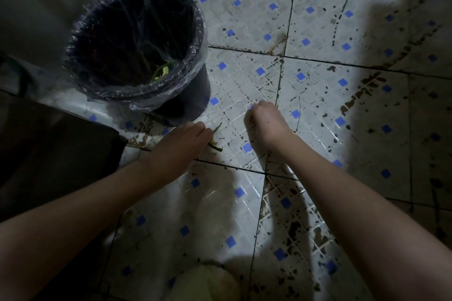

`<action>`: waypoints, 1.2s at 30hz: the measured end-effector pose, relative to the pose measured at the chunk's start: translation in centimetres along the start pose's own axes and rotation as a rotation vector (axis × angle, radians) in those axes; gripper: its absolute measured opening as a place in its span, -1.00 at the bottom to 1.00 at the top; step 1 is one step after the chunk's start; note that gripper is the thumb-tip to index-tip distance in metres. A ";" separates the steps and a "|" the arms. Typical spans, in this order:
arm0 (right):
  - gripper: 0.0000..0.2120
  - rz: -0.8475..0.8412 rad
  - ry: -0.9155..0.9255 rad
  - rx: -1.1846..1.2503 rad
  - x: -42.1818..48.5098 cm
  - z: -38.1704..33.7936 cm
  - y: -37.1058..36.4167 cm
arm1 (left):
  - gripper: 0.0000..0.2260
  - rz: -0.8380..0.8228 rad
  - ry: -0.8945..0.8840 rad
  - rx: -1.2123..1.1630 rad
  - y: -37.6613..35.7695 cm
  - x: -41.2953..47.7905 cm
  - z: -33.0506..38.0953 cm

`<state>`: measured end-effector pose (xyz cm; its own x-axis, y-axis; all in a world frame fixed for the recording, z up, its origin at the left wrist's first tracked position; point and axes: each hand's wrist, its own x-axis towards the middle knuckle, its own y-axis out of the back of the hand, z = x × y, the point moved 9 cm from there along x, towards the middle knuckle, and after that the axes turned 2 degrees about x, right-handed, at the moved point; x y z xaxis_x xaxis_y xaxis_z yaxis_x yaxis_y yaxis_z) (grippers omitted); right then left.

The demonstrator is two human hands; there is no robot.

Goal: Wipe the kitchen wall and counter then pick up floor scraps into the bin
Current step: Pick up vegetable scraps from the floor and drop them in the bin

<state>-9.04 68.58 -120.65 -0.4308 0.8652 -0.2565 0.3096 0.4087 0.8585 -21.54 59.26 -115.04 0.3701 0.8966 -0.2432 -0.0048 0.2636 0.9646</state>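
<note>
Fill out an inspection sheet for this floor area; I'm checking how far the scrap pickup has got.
Surface: tiled floor, stained with dark specks.
Job's things: lined bin with binned scraps inside; green floor scraps beside it.
Clutter: pale object at the bottom edge, unidentifiable.
Hands: left hand has fingertips at the floor scraps, grip hidden; right hand curled, contents unclear.
Cables: nothing seen.
Surroundings: dark furniture at left.

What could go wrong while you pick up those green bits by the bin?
The green scraps are thin and lie right by the left hand, so some might slip and fall short of the bin. The floor looks shiny and stained, so it may be slippery. The light is dim, so small bits could be missed.
</note>
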 end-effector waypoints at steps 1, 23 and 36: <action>-0.84 -0.001 -0.005 0.004 -0.2 0.1 -0.1 | -0.65 0.013 0.000 -0.005 0.2 -0.1 0.1; -0.82 0.297 -0.058 0.077 -4.5 -1.0 11.4 | -0.58 0.243 -0.008 -0.098 9.3 -0.2 2.9; -0.83 0.374 0.026 0.089 -4.0 -6.8 16.3 | -0.76 0.398 0.045 0.042 17.0 -2.2 1.1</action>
<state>-8.01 69.86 -102.62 -0.2952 0.9522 0.0790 0.5212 0.0912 0.8486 -21.43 61.37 -97.98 0.3061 0.9407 0.1466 -0.1011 -0.1210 0.9875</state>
